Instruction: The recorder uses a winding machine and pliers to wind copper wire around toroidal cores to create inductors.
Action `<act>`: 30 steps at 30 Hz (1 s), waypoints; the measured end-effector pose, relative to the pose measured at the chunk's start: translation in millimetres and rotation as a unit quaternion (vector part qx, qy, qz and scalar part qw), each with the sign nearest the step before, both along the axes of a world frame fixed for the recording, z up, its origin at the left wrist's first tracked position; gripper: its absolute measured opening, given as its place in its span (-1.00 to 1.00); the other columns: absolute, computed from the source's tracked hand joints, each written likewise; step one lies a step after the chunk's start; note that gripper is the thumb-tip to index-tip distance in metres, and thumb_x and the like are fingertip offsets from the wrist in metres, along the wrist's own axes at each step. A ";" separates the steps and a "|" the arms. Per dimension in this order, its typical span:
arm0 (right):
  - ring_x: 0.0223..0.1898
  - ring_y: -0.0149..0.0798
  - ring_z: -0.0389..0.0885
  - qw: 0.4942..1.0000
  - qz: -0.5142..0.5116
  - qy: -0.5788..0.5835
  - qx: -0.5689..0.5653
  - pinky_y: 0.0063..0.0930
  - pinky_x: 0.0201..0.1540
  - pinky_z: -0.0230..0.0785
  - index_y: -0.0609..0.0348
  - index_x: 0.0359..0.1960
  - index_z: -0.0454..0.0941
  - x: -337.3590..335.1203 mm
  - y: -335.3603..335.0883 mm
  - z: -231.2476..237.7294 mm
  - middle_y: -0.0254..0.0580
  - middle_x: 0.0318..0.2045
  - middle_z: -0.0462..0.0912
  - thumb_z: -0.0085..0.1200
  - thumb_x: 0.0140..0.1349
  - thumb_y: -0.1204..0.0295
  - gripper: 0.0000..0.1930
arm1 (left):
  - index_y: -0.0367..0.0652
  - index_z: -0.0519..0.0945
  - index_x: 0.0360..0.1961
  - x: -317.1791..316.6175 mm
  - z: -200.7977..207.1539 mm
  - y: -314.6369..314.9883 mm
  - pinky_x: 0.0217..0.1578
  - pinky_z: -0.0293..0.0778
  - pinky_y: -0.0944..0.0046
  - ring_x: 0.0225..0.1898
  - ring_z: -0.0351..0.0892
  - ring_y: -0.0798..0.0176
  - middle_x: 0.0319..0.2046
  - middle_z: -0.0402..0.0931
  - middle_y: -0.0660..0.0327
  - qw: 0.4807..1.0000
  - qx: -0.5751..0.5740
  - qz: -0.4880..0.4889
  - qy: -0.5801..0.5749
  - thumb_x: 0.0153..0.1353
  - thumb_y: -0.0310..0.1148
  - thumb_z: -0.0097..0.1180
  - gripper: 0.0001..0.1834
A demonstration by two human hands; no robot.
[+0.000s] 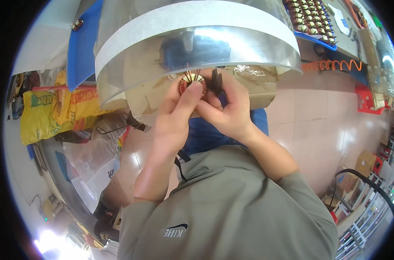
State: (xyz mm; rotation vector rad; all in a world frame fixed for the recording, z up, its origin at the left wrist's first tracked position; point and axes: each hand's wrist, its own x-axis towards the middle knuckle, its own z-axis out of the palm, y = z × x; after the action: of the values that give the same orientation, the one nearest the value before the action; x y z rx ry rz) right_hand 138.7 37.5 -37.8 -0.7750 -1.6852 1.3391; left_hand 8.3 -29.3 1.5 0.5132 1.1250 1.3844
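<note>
My left hand (173, 115) is closed round a small ring-shaped coil (190, 82) wound with copper wire, its thumb pressed on the front. Several bare wire ends stick up from the coil's top. In my right hand (233, 108) is a pair of pliers (217, 81) with dark jaws and a blue handle. The jaws point up beside the coil, apart from its upright wires as far as I can see. The right fingertips meet the coil's right side, where the exact contact is hidden.
A curved clear shield (197, 41) with a white band arches just beyond my hands, over a cardboard box (262, 93). One coil (77, 24) lies in the left blue tray (81, 56). More coils (309, 17) fill a tray at upper right, near an orange spiral hose (335, 65).
</note>
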 end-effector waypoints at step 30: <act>-0.49 -0.29 0.41 0.999 -0.042 0.014 -0.021 -0.42 -0.34 0.35 0.22 -0.16 0.56 -14.2 15.2 5.3 -0.31 -0.56 0.44 0.35 0.06 0.49 -0.69 | -0.28 0.58 0.06 -5.4 -1.2 27.8 -0.30 0.43 0.47 -0.33 0.56 0.50 -0.32 0.63 0.27 0.999 -0.005 0.032 -0.008 0.50 -0.32 0.06 -0.73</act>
State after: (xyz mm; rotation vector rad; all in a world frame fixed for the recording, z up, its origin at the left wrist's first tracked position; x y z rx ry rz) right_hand 124.5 52.7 -32.4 -0.8379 -1.5893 1.3243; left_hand 2.8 -1.6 0.3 0.4621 1.1440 1.4355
